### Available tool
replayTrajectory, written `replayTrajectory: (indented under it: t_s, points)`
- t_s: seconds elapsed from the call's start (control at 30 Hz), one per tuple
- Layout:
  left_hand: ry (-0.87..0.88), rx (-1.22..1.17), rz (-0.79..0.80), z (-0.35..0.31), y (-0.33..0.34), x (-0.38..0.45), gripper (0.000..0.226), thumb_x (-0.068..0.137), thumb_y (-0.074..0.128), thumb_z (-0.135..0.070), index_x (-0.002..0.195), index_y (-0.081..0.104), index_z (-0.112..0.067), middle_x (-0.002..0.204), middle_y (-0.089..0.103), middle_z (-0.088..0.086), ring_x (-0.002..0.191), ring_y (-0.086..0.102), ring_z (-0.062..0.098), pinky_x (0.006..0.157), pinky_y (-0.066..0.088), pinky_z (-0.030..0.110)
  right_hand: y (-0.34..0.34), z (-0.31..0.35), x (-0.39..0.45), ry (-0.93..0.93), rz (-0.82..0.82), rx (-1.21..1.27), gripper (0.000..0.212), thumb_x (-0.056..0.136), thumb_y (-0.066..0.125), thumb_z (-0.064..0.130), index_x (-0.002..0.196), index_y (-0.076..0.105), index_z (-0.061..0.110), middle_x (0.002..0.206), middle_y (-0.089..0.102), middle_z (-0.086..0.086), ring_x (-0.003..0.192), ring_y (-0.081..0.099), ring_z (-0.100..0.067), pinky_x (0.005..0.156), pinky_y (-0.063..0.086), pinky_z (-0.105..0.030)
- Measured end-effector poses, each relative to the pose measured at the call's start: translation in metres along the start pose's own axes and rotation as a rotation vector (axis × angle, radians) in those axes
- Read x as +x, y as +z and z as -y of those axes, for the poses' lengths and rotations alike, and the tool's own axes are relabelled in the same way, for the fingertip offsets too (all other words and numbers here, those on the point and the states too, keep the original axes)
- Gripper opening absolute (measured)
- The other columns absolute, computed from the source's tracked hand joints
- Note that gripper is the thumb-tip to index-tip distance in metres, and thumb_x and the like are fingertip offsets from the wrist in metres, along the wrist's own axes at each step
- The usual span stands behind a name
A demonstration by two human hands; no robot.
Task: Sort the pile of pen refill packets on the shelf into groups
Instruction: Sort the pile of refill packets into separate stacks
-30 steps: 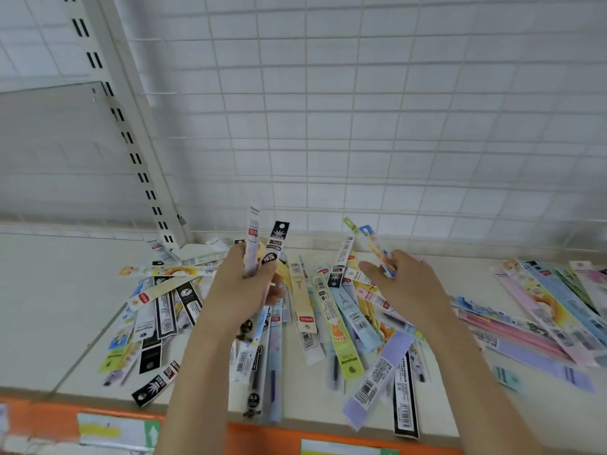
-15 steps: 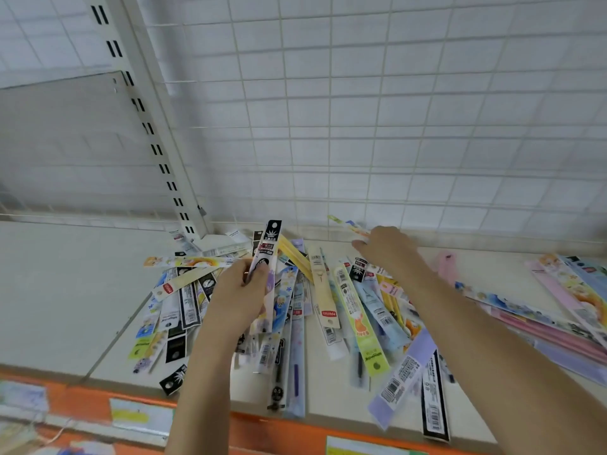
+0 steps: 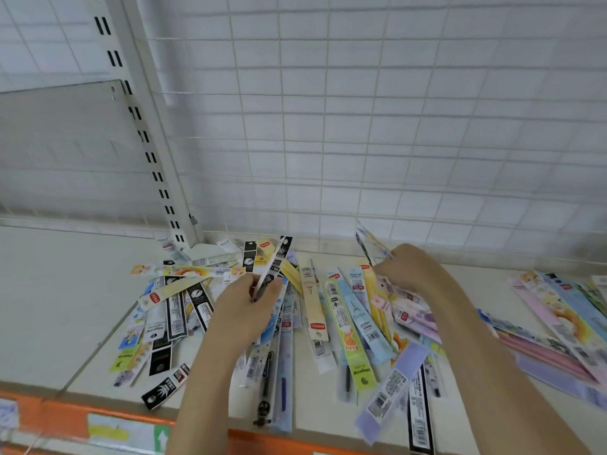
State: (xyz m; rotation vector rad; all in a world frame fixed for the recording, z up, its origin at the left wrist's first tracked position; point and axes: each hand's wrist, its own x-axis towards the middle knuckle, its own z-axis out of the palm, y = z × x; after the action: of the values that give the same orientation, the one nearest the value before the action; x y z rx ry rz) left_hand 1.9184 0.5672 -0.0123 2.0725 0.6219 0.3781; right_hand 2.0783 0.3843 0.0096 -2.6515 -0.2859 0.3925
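A loose pile of long, thin pen refill packets (image 3: pixel 345 326) covers the middle of the white shelf (image 3: pixel 59 310). My left hand (image 3: pixel 244 310) grips a small bunch of black-and-white refill packets (image 3: pixel 274 267) that stick up from between thumb and fingers, over the left part of the pile. My right hand (image 3: pixel 407 269) is near the back of the pile. It pinches a pale blue-and-yellow packet (image 3: pixel 369 239) whose end points up toward the grid wall. A second group of pink, lilac and blue packets (image 3: pixel 558 326) lies fanned at the right.
A white wire grid wall (image 3: pixel 361 126) closes the back of the shelf. A slotted upright post (image 3: pixel 144 133) stands at back left. The orange price rail (image 3: pixel 82 418) runs along the front edge. The shelf's left part is bare white board.
My right hand has moved back toward the grid wall with its packet. My left hand has lowered with its bunch onto the pile's left side. The camera has come closer.
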Motion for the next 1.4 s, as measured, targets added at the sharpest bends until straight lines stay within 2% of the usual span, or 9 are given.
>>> replayTrajectory:
  t_s: [0.13, 0.23, 0.43, 0.63, 0.7, 0.93, 1.1, 1.27, 1.4]
  points:
    - [0.031, 0.004, -0.001, -0.006, 0.003, -0.003, 0.036, 0.095, 0.049, -0.029, 0.066, 0.040, -0.010, 0.038, 0.042, -0.004, 0.039, 0.042, 0.010, 0.044, 0.033, 0.015, -0.005, -0.014, -0.034, -0.036, -0.052, 0.251, 0.025, 0.087, 0.055, 0.019, 0.064, 0.051, 0.009, 0.040, 0.053, 0.001, 0.038, 0.040, -0.015, 0.046, 0.033, -0.021]
    - [0.043, 0.027, -0.022, -0.008, 0.004, 0.000, 0.040, 0.094, 0.050, -0.033, 0.063, 0.036, -0.013, 0.055, 0.037, 0.001, 0.054, 0.038, 0.017, 0.053, 0.030, 0.027, -0.008, -0.018, -0.053, -0.073, -0.093, 0.419, 0.019, 0.089, 0.055, 0.021, 0.072, 0.061, 0.012, 0.052, 0.068, 0.006, 0.036, 0.038, -0.009, 0.048, 0.037, -0.021]
    - [0.041, -0.005, -0.005, -0.007, 0.003, 0.001, 0.039, 0.093, 0.052, -0.034, 0.065, 0.039, -0.010, 0.060, 0.037, 0.004, 0.058, 0.039, 0.020, 0.056, 0.031, 0.029, -0.020, -0.013, -0.071, -0.106, -0.163, 0.676, 0.013, 0.085, 0.067, 0.022, 0.073, 0.066, 0.017, 0.066, 0.074, 0.003, 0.033, 0.028, -0.007, 0.038, 0.029, -0.019]
    - [0.027, -0.026, -0.037, -0.001, -0.002, 0.002, 0.037, 0.093, 0.053, -0.033, 0.071, 0.044, -0.005, 0.054, 0.037, -0.002, 0.042, 0.039, 0.006, 0.050, 0.029, 0.024, -0.012, -0.007, -0.073, -0.084, -0.186, 0.598, 0.019, 0.082, 0.069, 0.028, 0.074, 0.066, 0.011, 0.041, 0.047, 0.004, 0.029, 0.037, -0.003, 0.048, 0.032, -0.023]
    - [0.029, -0.013, -0.048, 0.002, -0.004, 0.001, 0.039, 0.093, 0.052, -0.033, 0.077, 0.049, 0.003, 0.056, 0.037, 0.000, 0.040, 0.040, 0.005, 0.047, 0.029, 0.020, -0.005, -0.006, -0.070, -0.078, -0.184, 0.587, 0.016, 0.083, 0.068, 0.028, 0.077, 0.066, 0.013, 0.041, 0.051, 0.004, 0.027, 0.037, -0.001, 0.048, 0.032, -0.023]
    - [0.026, 0.026, -0.051, 0.004, -0.009, -0.003, 0.036, 0.093, 0.051, -0.035, 0.071, 0.046, -0.007, 0.059, 0.040, 0.001, 0.053, 0.039, 0.015, 0.052, 0.030, 0.026, 0.001, 0.006, -0.071, -0.150, -0.120, 0.705, 0.010, 0.088, 0.059, 0.017, 0.079, 0.056, 0.015, 0.069, 0.074, -0.002, 0.029, 0.037, -0.001, 0.044, 0.031, -0.015]
    - [0.000, -0.010, -0.031, 0.007, -0.009, -0.004, 0.037, 0.093, 0.052, -0.033, 0.065, 0.044, -0.011, 0.058, 0.041, 0.002, 0.051, 0.039, 0.015, 0.051, 0.031, 0.025, 0.002, 0.009, -0.070, -0.134, -0.062, 0.804, 0.011, 0.087, 0.056, 0.011, 0.078, 0.056, 0.019, 0.050, 0.064, 0.013, 0.032, 0.026, -0.003, 0.034, 0.025, -0.011]
    - [-0.012, -0.002, -0.047, 0.009, -0.011, -0.004, 0.040, 0.093, 0.054, -0.034, 0.061, 0.041, -0.013, 0.056, 0.039, 0.000, 0.048, 0.038, 0.012, 0.050, 0.030, 0.024, 0.003, 0.011, -0.073, -0.209, -0.239, 0.700, 0.026, 0.088, 0.058, 0.030, 0.081, 0.052, 0.006, 0.061, 0.066, 0.003, 0.043, 0.037, -0.006, 0.050, 0.032, -0.025]
    - [0.000, 0.016, -0.023, 0.009, -0.008, -0.003, 0.033, 0.090, 0.057, -0.038, 0.073, 0.054, -0.010, 0.057, 0.039, -0.002, 0.048, 0.041, 0.010, 0.049, 0.031, 0.021, 0.006, 0.008, -0.072, -0.196, -0.276, 0.533, 0.016, 0.087, 0.057, 0.018, 0.095, 0.050, 0.006, 0.079, 0.067, -0.008, 0.057, 0.046, -0.015, 0.055, 0.038, -0.028]
